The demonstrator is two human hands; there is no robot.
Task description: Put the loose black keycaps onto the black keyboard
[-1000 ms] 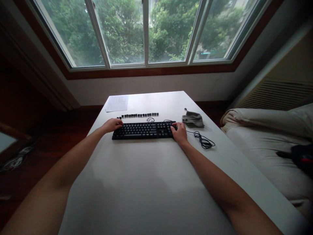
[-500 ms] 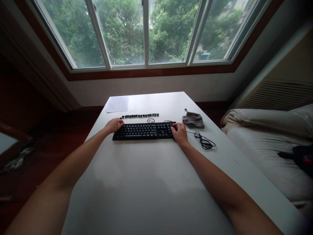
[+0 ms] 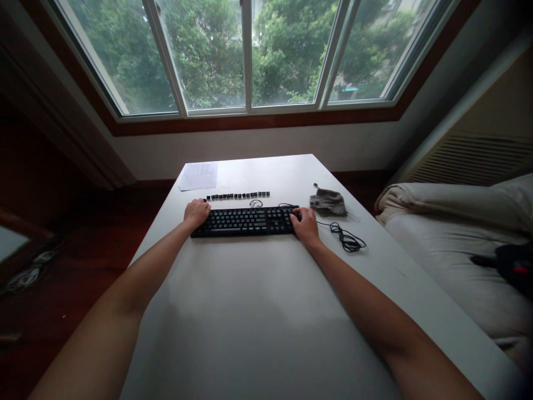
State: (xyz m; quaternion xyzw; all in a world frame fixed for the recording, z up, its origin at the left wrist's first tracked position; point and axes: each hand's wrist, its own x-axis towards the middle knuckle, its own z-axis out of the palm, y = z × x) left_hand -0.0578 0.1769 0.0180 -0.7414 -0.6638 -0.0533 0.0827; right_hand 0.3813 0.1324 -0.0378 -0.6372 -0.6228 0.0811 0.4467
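A black full-size keyboard lies across the white table. My right hand grips its right end, thumb over the number pad and fingers at the far side. My left hand is at the keyboard's upper left corner with its back towards me, so its fingertips are mostly hidden. Just beyond the keyboard runs a row of loose black keycaps, its left end close to my left fingers. A small wire ring-shaped tool lies between the row and the keyboard.
On the white table, a grey cloth pouch and a coiled black cable lie to the right. A printed paper sheet is at the far left corner. Beyond the table's right edge stands a pale sofa.
My left hand has rolled over and inward at the keyboard's left corner, hiding its thumb. The right hand keeps its grip on the keyboard, and the view has shifted slightly.
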